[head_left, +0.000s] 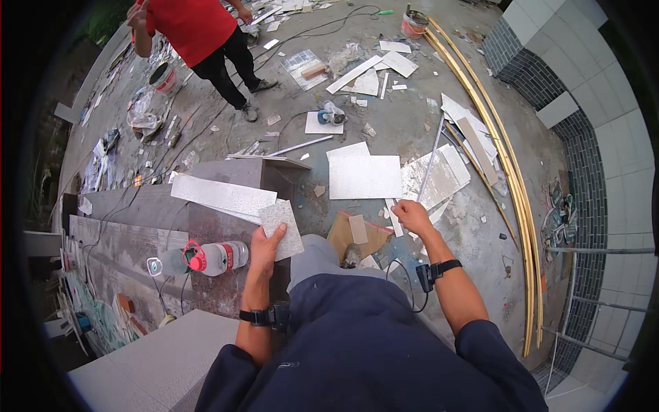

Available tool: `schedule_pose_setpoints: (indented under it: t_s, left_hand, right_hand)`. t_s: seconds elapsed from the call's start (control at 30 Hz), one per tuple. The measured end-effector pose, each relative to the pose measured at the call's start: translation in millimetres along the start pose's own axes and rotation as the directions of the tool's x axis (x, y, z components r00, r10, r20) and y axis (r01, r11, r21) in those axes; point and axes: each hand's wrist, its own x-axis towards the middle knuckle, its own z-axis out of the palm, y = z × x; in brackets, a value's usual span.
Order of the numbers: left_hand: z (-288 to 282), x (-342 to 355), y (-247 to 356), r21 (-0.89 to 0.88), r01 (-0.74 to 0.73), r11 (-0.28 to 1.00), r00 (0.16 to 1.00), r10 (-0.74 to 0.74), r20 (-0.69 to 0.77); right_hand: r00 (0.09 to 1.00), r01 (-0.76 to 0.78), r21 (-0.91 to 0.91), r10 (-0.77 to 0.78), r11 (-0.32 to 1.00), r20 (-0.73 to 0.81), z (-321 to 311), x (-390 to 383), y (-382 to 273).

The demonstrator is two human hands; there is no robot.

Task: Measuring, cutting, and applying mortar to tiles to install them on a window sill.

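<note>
My left hand (264, 248) is closed on a small speckled grey-white tile piece (284, 221), thumb on its upper face, fingers hidden underneath. It is held over the edge of a grey ledge. Beneath and beyond it, long white tile strips (223, 194) lie on the ledge. My right hand (412, 217) hangs in a fist to the right; whatever its fingers hold, if anything, is hidden. Below that fist a narrow white strip (393, 218) shows. Ahead of me a large white rectangular tile (365, 177) lies flat over another.
Clear plastic bottles (226, 258), one red-capped, stand on the ledge at left. A power tool (331, 115) rests on a tile ahead. Long yellow poles (513, 172) run along the right. Broken tiles, cables and buckets (163, 78) litter the floor. A person in red (195, 31) stands far left.
</note>
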Motion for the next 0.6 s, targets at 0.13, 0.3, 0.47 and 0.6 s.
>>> schedule_pose_setpoints:
  t_s: [0.13, 0.3, 0.47, 0.6]
  left_hand:
    - [30, 67, 19, -0.168, -0.037, 0.985, 0.999, 0.039, 0.007]
    - [42, 155, 49, -0.377, 0.069, 0.924, 0.992, -0.026, 0.12]
    - [41, 215, 84, -0.438, 0.045, 0.898, 0.997, -0.012, 0.077]
    - [38, 255, 107, -0.468, -0.028, 0.883, 0.997, 0.056, 0.045]
  right_hand:
    - [0.998, 0.019, -0.083, -0.023, 0.996, -0.054, -28, 32, 31]
    - [0.995, -0.09, -0.161, 0.096, 0.983, 0.03, -65, 93, 49]
    - [0.968, -0.223, -0.165, 0.238, 0.961, 0.079, -119, 154, 21]
    - [0.983, -0.135, -0.22, 0.158, 0.966, 0.092, -155, 230, -34]
